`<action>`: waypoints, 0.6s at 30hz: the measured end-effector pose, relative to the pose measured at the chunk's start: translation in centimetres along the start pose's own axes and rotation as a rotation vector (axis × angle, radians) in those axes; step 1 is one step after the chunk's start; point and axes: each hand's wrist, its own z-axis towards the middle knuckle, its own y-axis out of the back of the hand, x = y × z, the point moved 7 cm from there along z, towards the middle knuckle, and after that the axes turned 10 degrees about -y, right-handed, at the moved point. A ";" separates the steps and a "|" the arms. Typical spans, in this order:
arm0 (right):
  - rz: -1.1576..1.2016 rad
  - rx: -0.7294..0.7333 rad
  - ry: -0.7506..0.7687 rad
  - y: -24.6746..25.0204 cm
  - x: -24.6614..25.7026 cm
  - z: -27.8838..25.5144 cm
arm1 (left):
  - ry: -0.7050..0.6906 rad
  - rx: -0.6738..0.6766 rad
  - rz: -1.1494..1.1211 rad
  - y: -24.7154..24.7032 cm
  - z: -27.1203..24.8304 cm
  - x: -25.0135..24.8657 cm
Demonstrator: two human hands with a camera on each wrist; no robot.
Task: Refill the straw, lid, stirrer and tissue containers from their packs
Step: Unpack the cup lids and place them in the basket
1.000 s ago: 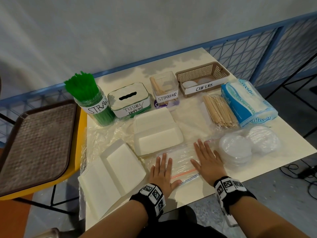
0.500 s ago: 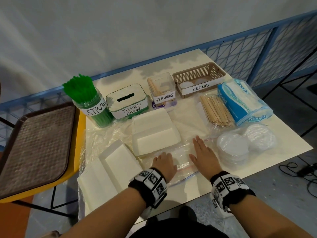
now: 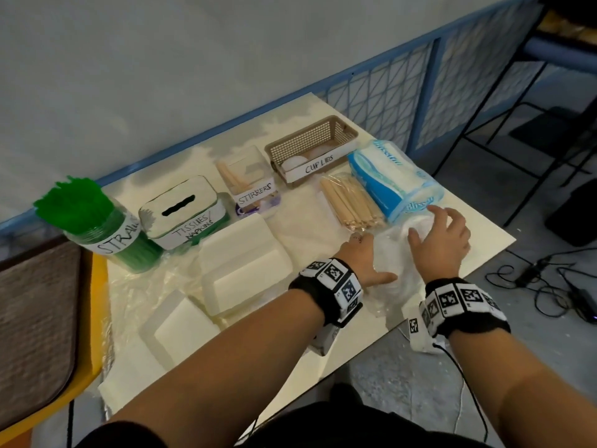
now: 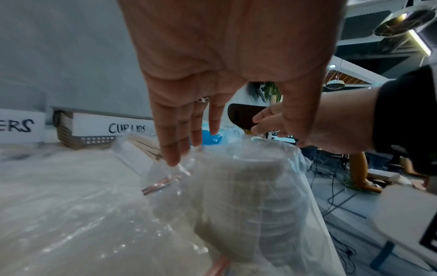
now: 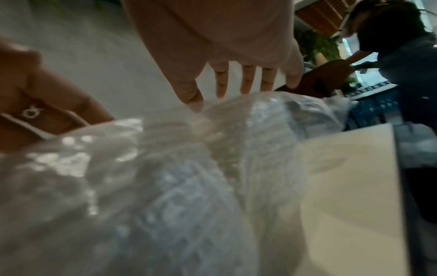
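A clear bag of white cup lids [image 3: 395, 253] lies at the table's front right. My left hand [image 3: 363, 253] touches the bag's left side with straight fingers [image 4: 173, 158]. My right hand [image 3: 442, 236] hovers over its right side, fingers [image 5: 246, 82] spread and relaxed, and I cannot tell whether they touch the plastic. Neither hand grips anything. Along the back stand the green straw jar [image 3: 93, 221], tissue box [image 3: 184, 210], stirrer container [image 3: 252, 185] and the brown cup lids basket [image 3: 313, 150]. A wooden stirrer pack [image 3: 352, 202] and a blue tissue pack [image 3: 394, 176] lie just beyond the bag.
Two white foam boxes [image 3: 245, 263] [image 3: 181, 331] lie on crumpled plastic to the left of my hands. A brown tray [image 3: 35, 318] rests on a yellow chair left of the table. The table's right edge [image 3: 497, 250] is close to my right hand, with cables on the floor below.
Both hands left the flat zip bag at the front centre and moved right and forward to the bag of cup lids. The left hand went from curled to straight fingers.
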 end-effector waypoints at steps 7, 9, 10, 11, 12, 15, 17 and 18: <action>0.252 0.297 -0.347 -1.8 -4.4 0.9 | 0.111 0.073 0.071 -2.6 2.4 -0.2; 0.259 0.340 -0.351 -1.7 -4.6 1.1 | 0.112 0.077 0.097 -2.7 2.7 -0.4; 0.267 0.351 -0.347 -1.5 -4.6 1.3 | 0.107 0.074 0.095 -2.6 2.8 -0.4; 0.281 0.355 -0.341 -1.1 -4.4 1.5 | 0.099 0.071 0.079 -2.5 2.8 -0.3; 0.301 0.354 -0.336 -0.7 -4.4 1.7 | 0.090 0.069 0.047 -2.2 2.7 -0.2; 0.419 0.364 -0.335 0.9 -3.4 2.1 | 0.028 0.040 -0.130 -0.6 1.7 0.1; 0.557 0.397 -0.343 1.6 -2.2 2.0 | -0.027 0.004 -0.260 1.0 0.7 0.3; 0.654 0.417 -0.344 1.8 -1.3 1.9 | -0.047 -0.009 -0.315 1.9 0.2 0.6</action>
